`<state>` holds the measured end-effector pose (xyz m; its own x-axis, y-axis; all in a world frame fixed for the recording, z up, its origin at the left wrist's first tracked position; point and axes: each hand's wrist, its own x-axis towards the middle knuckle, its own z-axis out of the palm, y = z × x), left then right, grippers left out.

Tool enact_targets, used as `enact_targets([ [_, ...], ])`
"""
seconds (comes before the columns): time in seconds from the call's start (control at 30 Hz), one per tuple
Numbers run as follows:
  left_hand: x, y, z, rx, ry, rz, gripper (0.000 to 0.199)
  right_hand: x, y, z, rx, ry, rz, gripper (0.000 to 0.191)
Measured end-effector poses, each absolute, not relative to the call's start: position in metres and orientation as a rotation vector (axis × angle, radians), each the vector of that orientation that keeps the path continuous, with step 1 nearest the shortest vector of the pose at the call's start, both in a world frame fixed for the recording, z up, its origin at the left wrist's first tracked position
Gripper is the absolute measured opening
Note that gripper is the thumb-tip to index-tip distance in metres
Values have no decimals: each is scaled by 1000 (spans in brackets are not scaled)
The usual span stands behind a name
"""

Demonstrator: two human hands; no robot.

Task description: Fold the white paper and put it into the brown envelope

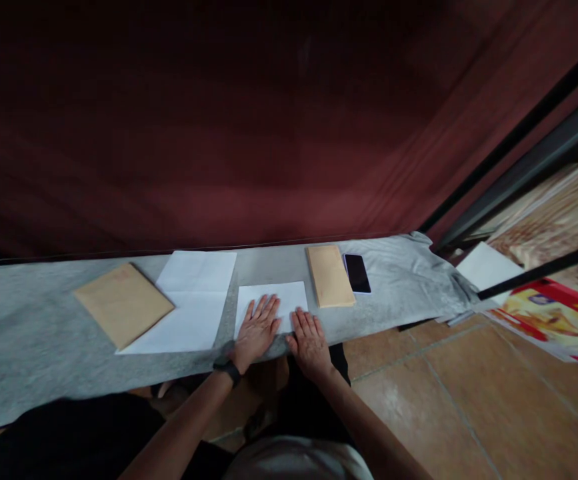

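A small white sheet, apparently folded paper point(289, 293), lies on the grey cloth-covered surface point(43, 360) in front of me. My left hand point(259, 330) rests flat on its left part, fingers spread, with a dark band on the wrist. On the sheet's lower right corner lies my right hand point(309, 340), palm down with fingers stretched out. To the left are larger white sheets point(193, 313) with a crease, partly under a stack of brown envelopes point(123, 303). Another brown stack point(331, 277) sits right of the small sheet.
A dark phone point(357, 273) lies beside the right brown stack. A dark red panel point(269, 167) rises behind the surface. At the far right are black metal bars point(523, 133) and a red and yellow printed box point(559, 320) above the tiled floor point(419, 400).
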<state>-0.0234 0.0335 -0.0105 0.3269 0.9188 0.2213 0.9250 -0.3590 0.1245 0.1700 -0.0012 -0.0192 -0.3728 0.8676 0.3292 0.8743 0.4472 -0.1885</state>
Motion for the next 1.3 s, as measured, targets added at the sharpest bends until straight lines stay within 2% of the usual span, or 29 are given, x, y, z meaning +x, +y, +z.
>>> enact_targets([
  [0.33, -36, -30, 0, -2686, -1521, -324, 52, 169, 2, -11, -1462, -2312, 53, 52],
  [0.6, -35, -39, -1, -2711, -1567, -333, 48, 140, 25, 1, -1090, -2533, 307, 43],
  [1.1, -37, -39, 7, -2701, -1569, -317, 57, 116, 121, -9, -1364, -2561, 163, 51],
  [1.3, -37, -39, 8, -2710, -1580, -334, 55, 116, 97, -7, -1362, -2512, 184, 51],
])
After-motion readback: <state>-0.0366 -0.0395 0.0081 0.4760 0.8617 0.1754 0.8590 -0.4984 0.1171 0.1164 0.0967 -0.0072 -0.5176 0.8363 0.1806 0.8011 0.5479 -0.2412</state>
